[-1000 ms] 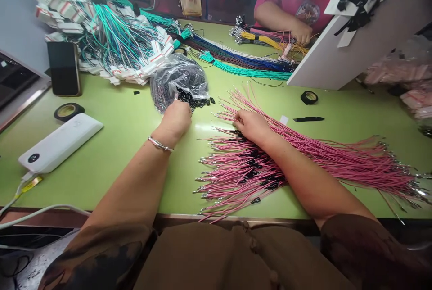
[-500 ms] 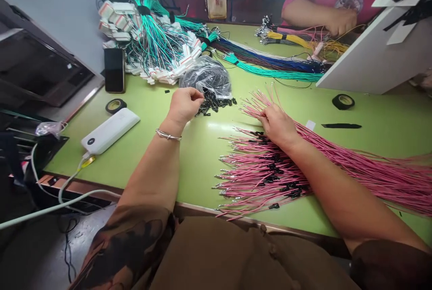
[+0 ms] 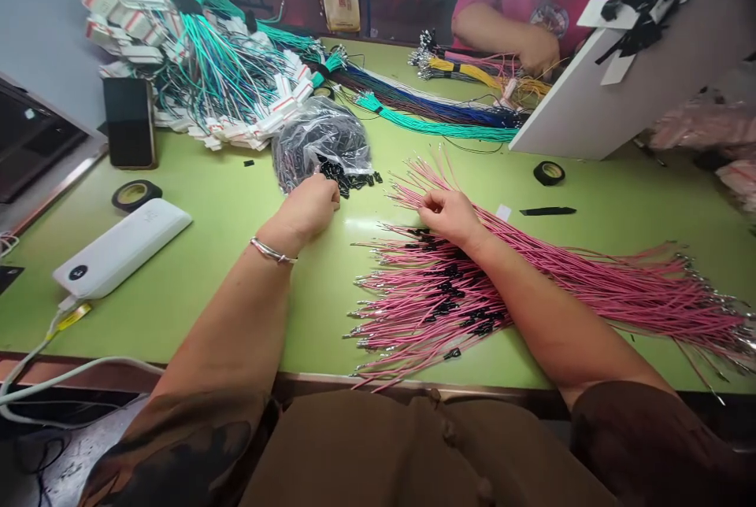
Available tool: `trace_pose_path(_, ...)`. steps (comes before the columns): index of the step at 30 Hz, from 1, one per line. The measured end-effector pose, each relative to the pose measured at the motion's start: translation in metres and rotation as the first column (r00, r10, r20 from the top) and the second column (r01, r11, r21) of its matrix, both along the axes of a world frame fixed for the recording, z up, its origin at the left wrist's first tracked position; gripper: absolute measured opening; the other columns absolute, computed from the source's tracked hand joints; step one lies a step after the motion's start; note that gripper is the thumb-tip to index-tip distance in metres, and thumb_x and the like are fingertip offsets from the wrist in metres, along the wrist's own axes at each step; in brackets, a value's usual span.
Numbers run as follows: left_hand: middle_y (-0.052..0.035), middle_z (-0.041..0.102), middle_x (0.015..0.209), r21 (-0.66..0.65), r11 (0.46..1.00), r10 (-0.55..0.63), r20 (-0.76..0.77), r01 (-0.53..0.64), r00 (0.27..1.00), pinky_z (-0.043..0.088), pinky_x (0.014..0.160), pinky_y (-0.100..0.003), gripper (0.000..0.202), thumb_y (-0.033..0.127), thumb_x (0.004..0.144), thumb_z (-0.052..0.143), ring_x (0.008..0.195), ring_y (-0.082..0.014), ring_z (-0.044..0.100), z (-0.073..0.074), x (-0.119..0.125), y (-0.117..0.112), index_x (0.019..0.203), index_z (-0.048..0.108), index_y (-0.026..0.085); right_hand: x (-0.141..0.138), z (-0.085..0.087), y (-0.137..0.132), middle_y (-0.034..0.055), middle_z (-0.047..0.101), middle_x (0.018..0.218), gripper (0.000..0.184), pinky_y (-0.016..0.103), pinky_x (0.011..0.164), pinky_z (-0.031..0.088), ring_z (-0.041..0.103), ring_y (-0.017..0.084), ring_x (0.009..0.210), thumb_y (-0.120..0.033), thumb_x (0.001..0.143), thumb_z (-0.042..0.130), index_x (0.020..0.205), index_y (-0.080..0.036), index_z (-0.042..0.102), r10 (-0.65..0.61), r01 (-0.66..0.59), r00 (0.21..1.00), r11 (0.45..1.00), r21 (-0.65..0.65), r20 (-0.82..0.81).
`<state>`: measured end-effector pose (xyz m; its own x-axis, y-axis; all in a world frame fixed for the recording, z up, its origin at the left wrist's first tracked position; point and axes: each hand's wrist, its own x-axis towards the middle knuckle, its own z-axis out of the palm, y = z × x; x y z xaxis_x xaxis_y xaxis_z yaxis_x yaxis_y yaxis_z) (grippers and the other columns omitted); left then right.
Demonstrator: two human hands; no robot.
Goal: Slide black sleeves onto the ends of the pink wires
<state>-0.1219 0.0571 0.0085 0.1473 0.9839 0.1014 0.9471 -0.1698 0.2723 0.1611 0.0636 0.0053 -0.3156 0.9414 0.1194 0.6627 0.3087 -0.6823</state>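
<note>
My left hand (image 3: 310, 212) is at the near left edge of a pile of small black connector pieces (image 3: 351, 180), which spills from a clear plastic bag (image 3: 324, 133). Its fingers are curled together, and the tips are partly hidden. Over the upper part of a spread of pink wires (image 3: 567, 271) is my right hand (image 3: 452, 216), thumb and forefinger pinched together. What lies between those fingertips is too small to make out. Below it, a layer of pink wires with metal tips (image 3: 402, 310) carries black pieces (image 3: 452, 290).
White-tagged teal wire bundles (image 3: 206, 50), a phone (image 3: 130, 123), tape rolls (image 3: 137, 194) and a power bank (image 3: 121, 247) are at the left. A slanted white board (image 3: 567, 113) stands at the right. Across the table, a person in a pink top handles wires.
My left hand has moved down against the black pieces, its fingers now turned toward the pile. My right hand has drawn slightly back at the pink wires. The whole view has shifted rightward.
</note>
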Motion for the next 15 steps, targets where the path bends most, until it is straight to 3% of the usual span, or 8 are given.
trace_pose_path(3, -0.0104, 0.062, 0.082, 0.022, 1.000, 0.002, 0.019, -0.002, 1.000, 0.046, 0.079, -0.036, 0.011, 0.012, 0.075, 0.056, 0.084, -0.0248, 0.058, 0.009, 0.012, -0.006, 0.067, 0.059, 0.019, -0.001, 0.001, -0.001, -0.0034, 0.053, 0.057, 0.010, 0.026, 0.058, 0.035, 0.045, 0.012, 0.057, -0.027, 0.066, 0.056, 0.062, -0.019, 0.058, -0.053, 0.052, 0.998, 0.998, -0.038, -0.024)
trace_pose_path(6, -0.0070, 0.065, 0.078, 0.029, 0.995, 0.086, 0.305, -0.100, 0.948, 0.047, 0.076, -0.034, 0.008, 0.013, 0.078, 0.058, 0.075, -0.0202, 0.059, 0.019, 0.030, -0.013, 0.075, 0.061, 0.019, -0.001, 0.003, -0.002, -0.0042, 0.048, 0.055, 0.010, 0.027, 0.057, 0.033, 0.042, 0.011, 0.056, -0.028, 0.064, 0.055, 0.059, -0.019, 0.054, -0.082, 0.080, 0.994, 0.996, -0.033, -0.068)
trace_pose_path(8, -0.0041, 0.065, 0.072, -0.062, 0.987, 0.154, 0.597, -0.146, 0.787, 0.047, 0.070, -0.031, 0.005, 0.014, 0.079, 0.060, 0.066, -0.0156, 0.058, 0.022, 0.044, -0.016, 0.077, 0.063, 0.017, -0.001, 0.004, -0.004, -0.0043, 0.047, 0.055, 0.010, 0.027, 0.058, 0.033, 0.042, 0.011, 0.057, -0.028, 0.063, 0.054, 0.058, -0.020, 0.051, -0.094, 0.092, 0.990, 0.995, -0.026, -0.109)
trace_pose_path(10, -0.0033, 0.065, 0.068, -0.212, 0.972, 0.234, 0.812, -0.103, 0.535, 0.047, 0.063, -0.027, 0.001, 0.015, 0.079, 0.065, 0.060, -0.0120, 0.057, 0.020, 0.058, -0.019, 0.078, 0.065, 0.014, -0.001, 0.005, -0.006, -0.0043, 0.046, 0.056, 0.010, 0.027, 0.058, 0.033, 0.041, 0.011, 0.057, -0.027, 0.062, 0.054, 0.057, -0.020, 0.049, -0.113, 0.112, 0.983, 0.994, -0.012, -0.144)
trace_pose_path(12, -0.0034, 0.066, 0.066, -0.329, 0.944, 0.315, 0.900, -0.006, 0.302, 0.047, 0.058, -0.024, 0.007, 0.016, 0.075, 0.072, 0.057, -0.0098, 0.057, 0.015, 0.070, -0.020, 0.079, 0.067, 0.011, -0.001, 0.005, -0.007, -0.0046, 0.045, 0.055, 0.011, 0.027, 0.058, 0.033, 0.039, 0.011, 0.056, -0.027, 0.062, 0.054, 0.057, -0.021, 0.047, -0.120, 0.124, 0.979, 0.992, 0.012, -0.163)
trace_pose_path(15, -0.0035, 0.067, 0.065, -0.398, 0.911, 0.387, 0.916, 0.107, 0.107, 0.048, 0.057, -0.021, 0.017, 0.014, 0.067, 0.082, 0.056, -0.0084, 0.059, 0.007, 0.081, -0.020, 0.078, 0.069, 0.009, 0.000, 0.003, -0.007, -0.0049, 0.042, 0.055, 0.012, 0.027, 0.057, 0.032, 0.037, 0.011, 0.056, -0.027, 0.063, 0.054, 0.056, -0.021, 0.047, -0.092, 0.101, 0.981, 0.994, 0.047, -0.168)
